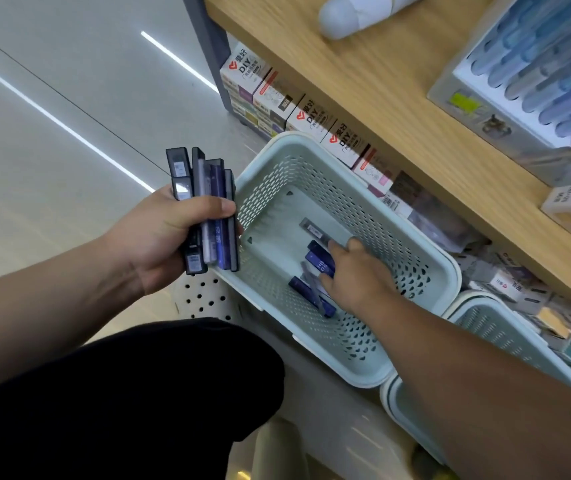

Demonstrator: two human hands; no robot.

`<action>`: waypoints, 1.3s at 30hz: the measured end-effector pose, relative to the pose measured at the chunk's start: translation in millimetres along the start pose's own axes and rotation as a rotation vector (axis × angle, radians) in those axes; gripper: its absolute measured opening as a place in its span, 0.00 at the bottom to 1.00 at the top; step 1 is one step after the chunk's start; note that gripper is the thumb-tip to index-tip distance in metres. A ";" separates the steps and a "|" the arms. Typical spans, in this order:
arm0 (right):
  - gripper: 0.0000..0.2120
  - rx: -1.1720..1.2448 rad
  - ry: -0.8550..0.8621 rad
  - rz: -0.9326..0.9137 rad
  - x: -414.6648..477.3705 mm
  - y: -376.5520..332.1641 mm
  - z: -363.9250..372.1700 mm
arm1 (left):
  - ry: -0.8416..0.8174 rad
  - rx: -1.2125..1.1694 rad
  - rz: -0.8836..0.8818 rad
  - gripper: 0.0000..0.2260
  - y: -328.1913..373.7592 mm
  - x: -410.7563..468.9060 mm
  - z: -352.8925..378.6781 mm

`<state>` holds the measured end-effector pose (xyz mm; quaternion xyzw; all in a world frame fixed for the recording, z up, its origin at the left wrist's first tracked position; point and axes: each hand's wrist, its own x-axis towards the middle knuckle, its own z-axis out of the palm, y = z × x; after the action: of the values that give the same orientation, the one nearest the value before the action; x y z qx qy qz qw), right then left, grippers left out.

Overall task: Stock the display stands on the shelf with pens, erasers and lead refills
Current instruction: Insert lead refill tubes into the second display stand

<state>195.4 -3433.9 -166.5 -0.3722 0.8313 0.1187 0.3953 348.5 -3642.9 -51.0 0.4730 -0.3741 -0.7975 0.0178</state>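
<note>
Most of the open room is inside the mint basket (277,188). Its floor is mostly bare, with just a few loose lead refill cases (318,268) lying near the middle and one grey case (313,230) a bit apart at their 11 o'clock. The perforated walls close it in all round.

The right hand (356,275) is down in there, palm down, fingertips on the blue cases. I can't tell whether it's got hold of one or is only touching. The left hand (169,230) is out past the basket's 9 o'clock rim, fingers and thumb wrapped tight round an upright bundle of refill cases (207,209), which sits just beside that rim.

The edge of the wooden shelf (381,98) hangs over the basket's 1 o'clock side, so it's tight on that side. A row of white DIY boxes (311,116) is packed under it. A second basket (484,327) butts up at 4 o'clock, with blurry packets inside. On the shelf at 2 o'clock there's a pen display stand (533,74) full of blue caps.

A white perforated stool top (204,296) shows at the basket's 7 o'clock, and a black-trousered knee (121,393) fills the bottom left. The pale glossy floor (52,116) reflects strip lights.
</note>
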 end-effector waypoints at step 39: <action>0.17 0.202 -0.055 0.125 11.8 -10.3 21.8 | 0.020 0.121 0.060 0.09 -6.3 2.0 -0.8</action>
<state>210.3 -3436.6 -188.7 -0.2744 0.8495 0.0688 0.4454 350.0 -3639.6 -56.5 0.4696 -0.4355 -0.7678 0.0169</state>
